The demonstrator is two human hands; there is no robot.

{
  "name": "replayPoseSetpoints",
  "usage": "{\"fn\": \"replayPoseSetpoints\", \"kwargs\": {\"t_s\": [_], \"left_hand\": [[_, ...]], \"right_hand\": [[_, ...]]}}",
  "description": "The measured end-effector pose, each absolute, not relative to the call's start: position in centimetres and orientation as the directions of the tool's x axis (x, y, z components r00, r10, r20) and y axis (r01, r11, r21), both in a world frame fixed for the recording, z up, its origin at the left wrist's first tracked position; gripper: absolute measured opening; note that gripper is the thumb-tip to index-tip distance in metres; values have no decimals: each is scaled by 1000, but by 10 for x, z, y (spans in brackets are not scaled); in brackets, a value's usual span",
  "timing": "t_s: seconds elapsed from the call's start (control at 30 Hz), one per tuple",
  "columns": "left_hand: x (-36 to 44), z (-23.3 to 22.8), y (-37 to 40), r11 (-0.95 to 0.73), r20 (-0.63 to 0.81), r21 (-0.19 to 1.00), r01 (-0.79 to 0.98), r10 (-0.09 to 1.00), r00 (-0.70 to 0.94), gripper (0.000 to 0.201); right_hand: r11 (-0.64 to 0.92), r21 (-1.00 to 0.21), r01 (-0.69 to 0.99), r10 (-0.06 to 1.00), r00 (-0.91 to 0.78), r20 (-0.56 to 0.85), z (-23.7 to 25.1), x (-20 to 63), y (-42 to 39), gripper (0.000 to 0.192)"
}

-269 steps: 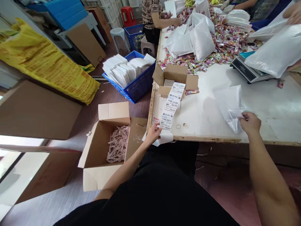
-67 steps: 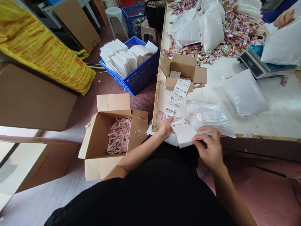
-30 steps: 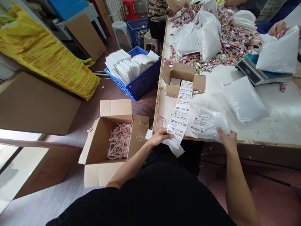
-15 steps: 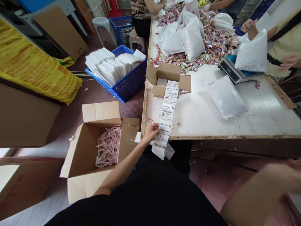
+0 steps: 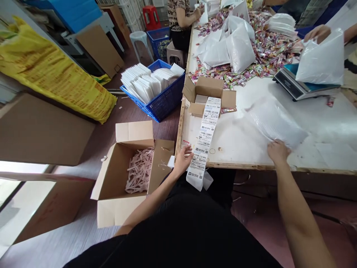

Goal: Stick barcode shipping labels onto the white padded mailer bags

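Right hand [image 5: 279,152] grasps white bubble-padded mailer [image 5: 272,119], 1 o'clock; no label visible on it. Left fingers [image 5: 186,149] curled beside white printed-label strip [image 5: 205,136], 12 o'clock; can't tell if pinching. Several labels left.

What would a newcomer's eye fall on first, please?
Probably the strip of printed labels, running from the small open carton and hanging off the table by the left hand. Next come the colourful packets heaped farther along the table and the big yellow sack at upper left.

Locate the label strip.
In the head view, near the middle, the label strip runs from the small box over the near edge of the table, just right of the left hand.
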State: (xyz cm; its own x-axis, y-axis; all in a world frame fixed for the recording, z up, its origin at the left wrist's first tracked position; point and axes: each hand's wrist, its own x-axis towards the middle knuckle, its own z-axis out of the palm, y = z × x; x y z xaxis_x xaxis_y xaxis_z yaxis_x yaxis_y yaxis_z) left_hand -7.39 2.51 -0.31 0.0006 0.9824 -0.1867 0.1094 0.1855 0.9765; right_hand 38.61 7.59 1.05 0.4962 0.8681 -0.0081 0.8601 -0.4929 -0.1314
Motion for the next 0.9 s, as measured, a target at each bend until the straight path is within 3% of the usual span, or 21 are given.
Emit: {"fn": "replayPoseSetpoints", "kwargs": {"t_s": [0.07,0.17,0.27,0.4,0.47,0.57,0.73,0.83,0.9], "left_hand": [[-72,2,25,134,-138,978,159,990,14,34],[-60,9,25,36,-48,974,222,997,52,30],[-43,15,21,-68,44,967,244,994,101,29],[-26,20,9,-144,101,958,248,979,179,29],[-24,23,4,-143,87,957,252,972,219,29],[-26,27,1,-107,41,961,256,968,248,26],[-21,35,5,26,-71,985,173,964,257,19],[-3,40,11,146,-154,988,49,939,307,29],[12,43,15,193,-205,979,69,912,356,41]], "right_hand": [[-544,-148,826,835,550,-1,16,394,42,39],[-706,-258,660,663,743,86,22,387,5,48],[-734,-351,582,568,809,152,17,343,-7,57],[-504,-290,813,750,579,320,0,276,1,78],[-432,-225,873,813,486,322,-5,264,9,62],[-450,-198,871,845,487,219,-1,274,18,28],[-201,-240,950,882,282,377,33,282,-14,24],[-24,-237,971,911,119,395,46,252,-61,26],[53,-265,963,929,50,366,46,226,-91,26]]}}
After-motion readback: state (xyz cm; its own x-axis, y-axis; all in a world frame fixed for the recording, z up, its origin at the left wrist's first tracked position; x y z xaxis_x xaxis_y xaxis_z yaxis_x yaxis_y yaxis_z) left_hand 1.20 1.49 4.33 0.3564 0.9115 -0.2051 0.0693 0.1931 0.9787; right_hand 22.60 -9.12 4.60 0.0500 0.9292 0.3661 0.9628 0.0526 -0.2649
